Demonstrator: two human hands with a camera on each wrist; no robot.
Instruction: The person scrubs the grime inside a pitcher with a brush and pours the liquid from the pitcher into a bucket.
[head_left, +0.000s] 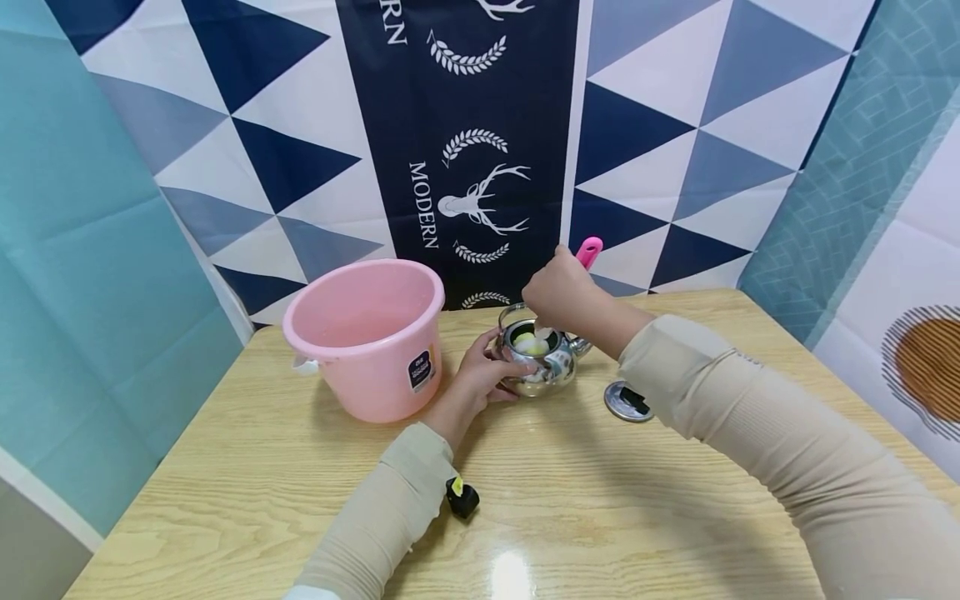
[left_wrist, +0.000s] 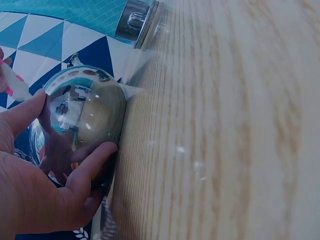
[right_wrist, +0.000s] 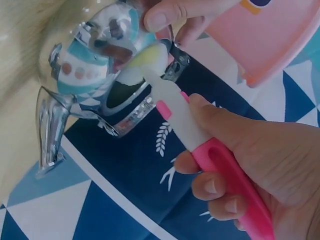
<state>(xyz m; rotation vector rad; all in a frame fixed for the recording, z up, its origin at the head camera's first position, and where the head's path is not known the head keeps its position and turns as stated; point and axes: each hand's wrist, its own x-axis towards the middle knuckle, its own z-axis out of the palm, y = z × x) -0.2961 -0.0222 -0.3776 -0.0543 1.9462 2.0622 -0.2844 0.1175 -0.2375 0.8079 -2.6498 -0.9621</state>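
Note:
A small shiny metal teapot (head_left: 551, 375) stands on the table, its top open. My left hand (head_left: 491, 371) holds its round body from the left side; in the left wrist view, thumb and fingers (left_wrist: 95, 165) spread around the curved belly. Gripped in my right hand (head_left: 562, 292) is a cleaning brush (right_wrist: 235, 185) with a pink handle and white neck. Its white and yellow head (right_wrist: 150, 60) is at the teapot's mouth, partly inside. How deep it reaches is hidden. The metal lid (head_left: 622, 402), with a black knob, lies right of the teapot.
A pink bucket (head_left: 382, 392) stands left of the teapot, close to my left forearm. Beside my left sleeve is a small black object (head_left: 462, 500) with a yellow mark. Patterned cloth (head_left: 300, 167) hangs behind the wooden table (head_left: 562, 500).

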